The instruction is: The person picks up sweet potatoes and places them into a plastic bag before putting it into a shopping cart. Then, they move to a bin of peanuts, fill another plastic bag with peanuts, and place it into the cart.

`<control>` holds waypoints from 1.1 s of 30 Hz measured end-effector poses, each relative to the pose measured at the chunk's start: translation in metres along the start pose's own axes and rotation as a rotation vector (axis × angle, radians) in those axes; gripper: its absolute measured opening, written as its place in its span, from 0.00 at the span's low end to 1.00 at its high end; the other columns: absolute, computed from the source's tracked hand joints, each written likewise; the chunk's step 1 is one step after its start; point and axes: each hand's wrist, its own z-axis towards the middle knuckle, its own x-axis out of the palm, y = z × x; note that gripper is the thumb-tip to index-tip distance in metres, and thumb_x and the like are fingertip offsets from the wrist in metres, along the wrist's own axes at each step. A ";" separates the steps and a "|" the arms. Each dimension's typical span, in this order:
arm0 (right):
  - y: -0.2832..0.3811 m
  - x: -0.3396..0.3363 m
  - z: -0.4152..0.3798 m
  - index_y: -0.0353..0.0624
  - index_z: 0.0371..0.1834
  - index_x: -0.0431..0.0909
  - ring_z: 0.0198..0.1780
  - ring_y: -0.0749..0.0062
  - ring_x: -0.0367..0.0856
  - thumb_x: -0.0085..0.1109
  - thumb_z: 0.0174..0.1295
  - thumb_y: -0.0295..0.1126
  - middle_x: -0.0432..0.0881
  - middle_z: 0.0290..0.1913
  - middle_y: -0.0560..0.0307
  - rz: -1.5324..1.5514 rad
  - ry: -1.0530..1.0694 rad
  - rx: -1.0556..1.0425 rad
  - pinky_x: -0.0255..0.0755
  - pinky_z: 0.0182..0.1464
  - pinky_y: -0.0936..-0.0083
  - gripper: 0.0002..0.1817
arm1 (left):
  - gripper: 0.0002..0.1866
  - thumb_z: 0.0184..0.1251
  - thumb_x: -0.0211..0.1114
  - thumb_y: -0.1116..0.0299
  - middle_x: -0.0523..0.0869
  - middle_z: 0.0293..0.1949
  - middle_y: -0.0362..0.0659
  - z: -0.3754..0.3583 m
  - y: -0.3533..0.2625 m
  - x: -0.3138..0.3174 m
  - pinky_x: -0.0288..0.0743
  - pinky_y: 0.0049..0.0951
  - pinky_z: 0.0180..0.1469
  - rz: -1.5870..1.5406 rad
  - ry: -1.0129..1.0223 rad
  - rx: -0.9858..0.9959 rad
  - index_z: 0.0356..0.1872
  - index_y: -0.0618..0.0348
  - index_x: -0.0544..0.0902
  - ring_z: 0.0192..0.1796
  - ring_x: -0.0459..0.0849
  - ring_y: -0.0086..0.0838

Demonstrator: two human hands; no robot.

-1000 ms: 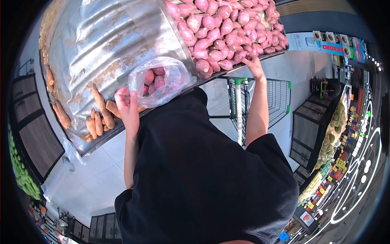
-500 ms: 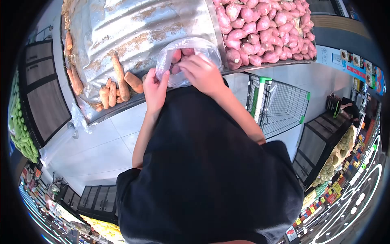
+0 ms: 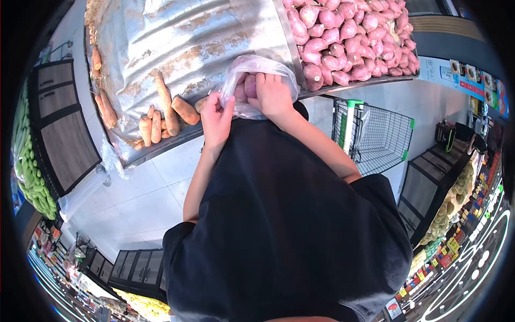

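Note:
My left hand (image 3: pixel 217 119) pinches the near left edge of a clear plastic bag (image 3: pixel 234 79), thumb and fingers closed on it. Several purple-red sweet potatoes (image 3: pixel 250 86) lie inside the bag, which rests at the front edge of the display. Over the bag's mouth, on its right side, my right hand (image 3: pixel 275 95) has its fingers bent down beside the sweet potatoes. What those fingers close on is hidden. Left of the bag, loose carrots (image 3: pixel 170 121) lie along the display's front edge.
A heap of pink-skinned sweet potatoes (image 3: pixel 351 40) fills the right side beyond a metal divider (image 3: pixel 294 45). The silvery display liner (image 3: pixel 177 37) has dirt on it. A shopping cart (image 3: pixel 383 134) stands at right. Green vegetables (image 3: pixel 32 182) sit far left.
My right hand has turned, its fingers now pointing away from me over the bag's right side. The view has shifted slightly. My left hand keeps hold of the bag.

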 end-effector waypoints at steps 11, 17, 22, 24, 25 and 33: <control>-0.008 0.004 0.002 0.39 0.45 0.77 0.49 0.51 0.78 0.66 0.51 0.49 0.79 0.45 0.45 0.268 -0.256 0.106 0.75 0.47 0.56 0.27 | 0.07 0.68 0.63 0.72 0.77 0.26 0.33 0.001 0.000 0.000 0.68 0.15 0.29 -0.078 -0.021 -0.063 0.40 0.64 0.76 0.27 0.73 0.12; -0.017 0.017 -0.005 0.39 0.47 0.75 0.49 0.51 0.76 0.67 0.50 0.48 0.77 0.45 0.44 0.125 -0.219 0.021 0.73 0.48 0.58 0.28 | 0.06 0.69 0.62 0.72 0.78 0.30 0.34 0.003 -0.001 -0.002 0.69 0.14 0.31 -0.060 0.032 -0.038 0.39 0.62 0.76 0.29 0.74 0.13; -0.016 0.016 -0.006 0.37 0.50 0.73 0.53 0.53 0.73 0.70 0.44 0.47 0.75 0.48 0.45 0.091 -0.237 0.005 0.72 0.49 0.60 0.33 | 0.05 0.69 0.62 0.73 0.76 0.26 0.32 0.003 0.002 0.000 0.65 0.13 0.29 -0.054 0.042 -0.042 0.37 0.62 0.75 0.26 0.72 0.11; -0.015 0.015 -0.006 0.36 0.47 0.74 0.54 0.54 0.72 0.71 0.43 0.46 0.74 0.48 0.46 0.103 -0.235 0.021 0.72 0.48 0.61 0.32 | 0.05 0.69 0.62 0.73 0.76 0.26 0.32 0.004 0.004 0.000 0.65 0.14 0.29 -0.051 0.049 -0.034 0.38 0.62 0.75 0.26 0.72 0.11; -0.015 0.012 -0.007 0.37 0.45 0.75 0.54 0.54 0.72 0.71 0.43 0.46 0.74 0.48 0.46 0.157 -0.204 0.029 0.72 0.48 0.61 0.30 | 0.05 0.69 0.62 0.72 0.76 0.26 0.32 0.004 0.004 0.001 0.65 0.14 0.29 -0.039 0.042 -0.016 0.38 0.62 0.75 0.26 0.72 0.12; -0.054 -0.076 -0.051 0.40 0.37 0.80 0.38 0.58 0.74 0.73 0.43 0.37 0.76 0.39 0.49 0.556 -0.568 0.192 0.71 0.46 0.65 0.20 | 0.06 0.70 0.62 0.71 0.75 0.25 0.32 0.005 0.005 0.003 0.64 0.15 0.28 -0.009 0.046 -0.023 0.38 0.63 0.75 0.26 0.71 0.12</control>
